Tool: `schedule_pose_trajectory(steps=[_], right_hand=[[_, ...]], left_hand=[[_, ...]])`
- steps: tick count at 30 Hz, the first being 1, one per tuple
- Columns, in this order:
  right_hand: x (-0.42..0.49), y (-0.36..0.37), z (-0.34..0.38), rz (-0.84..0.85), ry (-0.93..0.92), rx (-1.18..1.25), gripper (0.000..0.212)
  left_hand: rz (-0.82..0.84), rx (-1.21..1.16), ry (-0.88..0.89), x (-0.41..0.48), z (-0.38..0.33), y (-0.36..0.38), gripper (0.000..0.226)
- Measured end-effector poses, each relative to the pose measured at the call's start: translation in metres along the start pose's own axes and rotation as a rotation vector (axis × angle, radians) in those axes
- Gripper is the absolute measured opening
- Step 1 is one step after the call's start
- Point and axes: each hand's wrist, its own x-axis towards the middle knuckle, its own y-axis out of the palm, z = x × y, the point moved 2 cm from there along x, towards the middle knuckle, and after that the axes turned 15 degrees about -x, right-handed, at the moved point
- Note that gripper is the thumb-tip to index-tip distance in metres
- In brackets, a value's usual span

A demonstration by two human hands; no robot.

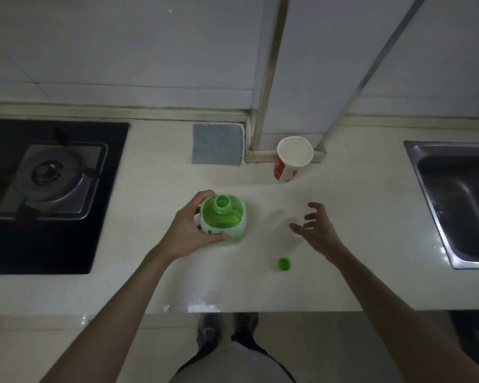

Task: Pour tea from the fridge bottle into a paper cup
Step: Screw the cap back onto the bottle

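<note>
A green tea bottle [224, 220] stands upright on the pale countertop [155, 211], its neck uncapped. My left hand [190, 228] wraps around the bottle's left side. The green cap [284, 264] lies on the counter to the right, near the front. My right hand [314, 229] hovers above the counter between cap and cup, fingers spread, holding nothing. A red and white paper cup [292, 158] stands upright farther back, right of the bottle, and looks empty inside.
A black gas hob with a steel burner [50, 181] fills the left. A steel sink [459, 200] is set in at the right. A grey cloth [217, 143] lies by the back wall. Metal window-frame posts [266, 87] rise just behind the cup.
</note>
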Motion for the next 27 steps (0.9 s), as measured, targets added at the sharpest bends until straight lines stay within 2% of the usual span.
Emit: schedule_pose_trajectory(steps=[7,12,19,23,27], right_hand=[[-0.048,0.027,-0.004,0.083,-0.125,-0.431,0.071],[-0.065,0.043,-0.001,0.045,-0.195,-0.644,0.059],[-0.069,0.050,0.003,0.000,-0.276,-0.708,0.024],[-0.063,0.045,0.007,-0.049,-0.314,-0.620,0.026],[-0.059,0.045,0.008,-0.025,-0.302,-0.603,0.028]], left_hand=[[0.026,-0.006,0.001,-0.013,0.004,0.004,0.079],[0.041,-0.008,-0.005,-0.020,0.005,0.005,0.080],[0.048,0.004,-0.014,-0.019,0.004,0.003,0.083],[0.051,-0.004,-0.021,-0.019,0.003,0.004,0.083],[0.056,-0.017,-0.028,-0.019,0.004,0.004,0.082]])
